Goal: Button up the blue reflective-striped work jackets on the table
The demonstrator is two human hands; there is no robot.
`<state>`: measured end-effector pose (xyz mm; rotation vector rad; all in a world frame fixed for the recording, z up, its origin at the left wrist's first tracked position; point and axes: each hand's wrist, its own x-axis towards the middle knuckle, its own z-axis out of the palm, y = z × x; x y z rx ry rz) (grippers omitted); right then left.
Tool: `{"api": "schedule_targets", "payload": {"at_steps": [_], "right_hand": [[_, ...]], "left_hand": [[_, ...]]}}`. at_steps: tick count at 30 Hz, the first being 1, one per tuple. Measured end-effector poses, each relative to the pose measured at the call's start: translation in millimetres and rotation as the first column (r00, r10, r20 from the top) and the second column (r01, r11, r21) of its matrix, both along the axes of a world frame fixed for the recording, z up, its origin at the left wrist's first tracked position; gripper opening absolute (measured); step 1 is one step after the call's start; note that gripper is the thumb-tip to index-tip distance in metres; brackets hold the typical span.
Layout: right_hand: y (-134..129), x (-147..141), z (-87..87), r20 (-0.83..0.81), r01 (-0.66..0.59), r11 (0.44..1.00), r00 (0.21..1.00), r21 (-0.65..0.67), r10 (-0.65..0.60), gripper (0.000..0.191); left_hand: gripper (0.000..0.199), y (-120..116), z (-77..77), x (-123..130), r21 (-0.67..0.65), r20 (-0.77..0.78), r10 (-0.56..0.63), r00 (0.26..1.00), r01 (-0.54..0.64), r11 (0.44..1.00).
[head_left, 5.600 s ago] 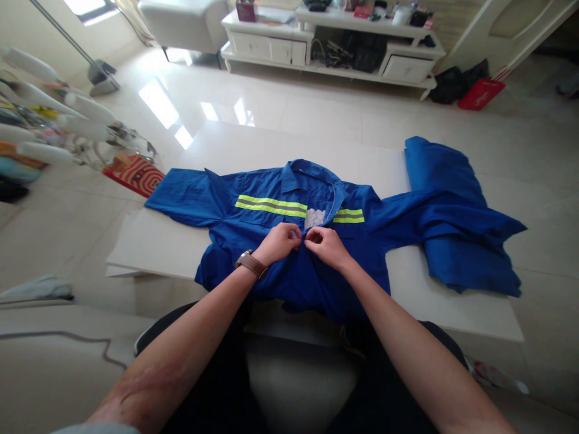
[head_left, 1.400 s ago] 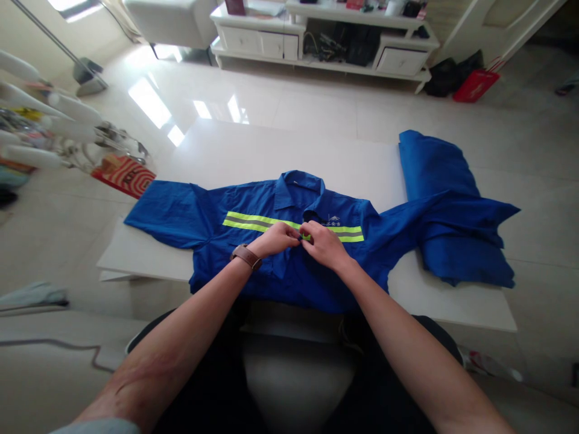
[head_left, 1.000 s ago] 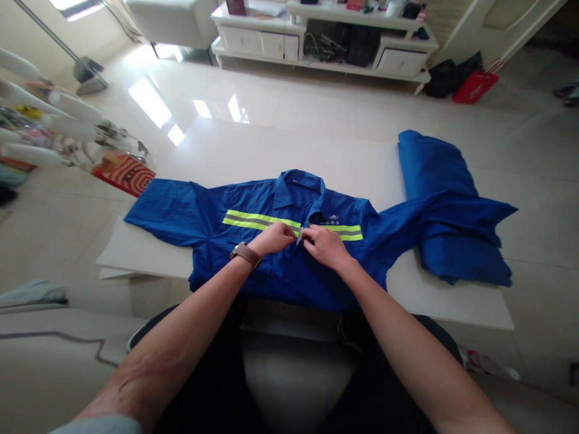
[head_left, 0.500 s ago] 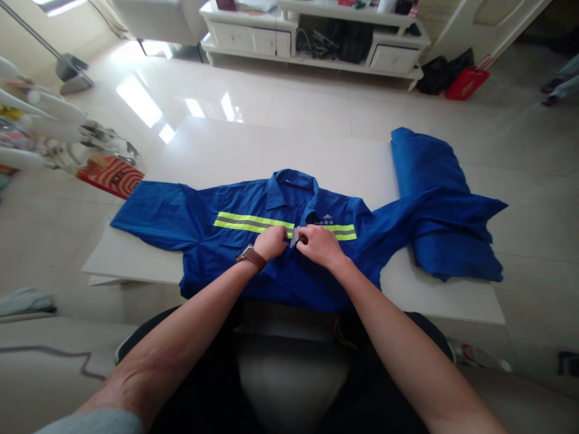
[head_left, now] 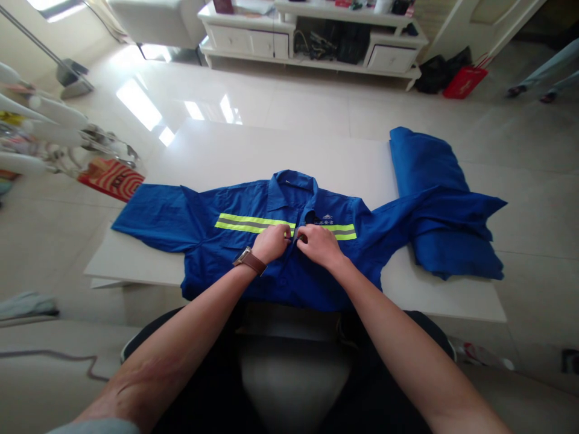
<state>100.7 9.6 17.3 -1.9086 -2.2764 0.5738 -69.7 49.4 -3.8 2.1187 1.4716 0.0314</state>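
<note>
A blue work jacket (head_left: 244, 199) with yellow-and-grey reflective bands lies front up, its collar away from me and its sleeves spread to both sides. My left hand (head_left: 271, 242), with a brown-strapped watch on the wrist, is closed on one front edge at the band. Close beside it, my right hand (head_left: 319, 244) pinches the opposite front edge just below the chest lettering. A narrow gap separates my fingertips. The fingers cover most of the cloth they grip. Below my hands the front panels lie together.
The jacket lies on a white table (head_left: 217, 144). A blue folded bundle (head_left: 425, 160) sits at the right, partly under a sleeve. A red patterned bag (head_left: 113, 178) stands left. Beyond are a white cabinet (head_left: 248, 42), a red bag (head_left: 465, 81) and a person's legs (head_left: 543, 69).
My left hand has turned slightly and its fingertips have drawn in at the front edge. My right hand has hardly moved. The person at the far right has stepped further into view.
</note>
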Motion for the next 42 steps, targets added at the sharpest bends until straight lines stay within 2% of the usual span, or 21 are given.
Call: {"api": "schedule_targets", "payload": {"at_steps": [6,13,22,29,33,42], "right_hand": [[0,-9,-1.3,-0.022,0.024,0.999,0.999,0.036,-0.023,0.021],[2,-10,-8.7,-0.077,0.059,0.995,0.996,0.077,-0.053,0.016],[2,-11,-9.9,-0.155,0.085,0.993,0.985,0.081,-0.071,0.016],[3,-10,-11.2,-0.313,0.151,0.986,0.942,0.073,-0.121,0.034],[3,-10,-13.0,-0.347,0.179,0.981,0.927,0.072,-0.144,0.04],[4,-8,-15.5,-0.376,0.192,0.975,0.916,0.115,-0.136,0.037]], "left_hand": [[0.017,-1,14.1,-5,-0.071,0.22,0.049,0.974,-0.034,0.997],[0.017,-3,24.5,-8,-0.174,0.332,0.111,0.937,-0.055,0.983],[0.013,-1,20.3,-8,-0.184,0.355,0.17,0.919,-0.109,0.977],[0.012,-2,27.1,-7,-0.194,0.347,0.197,0.917,-0.135,0.972],[0.013,-2,30.0,-7,-0.214,0.364,0.221,0.905,-0.149,0.965],[0.014,-2,27.9,-7,-0.245,0.399,0.244,0.884,-0.154,0.957]]}}
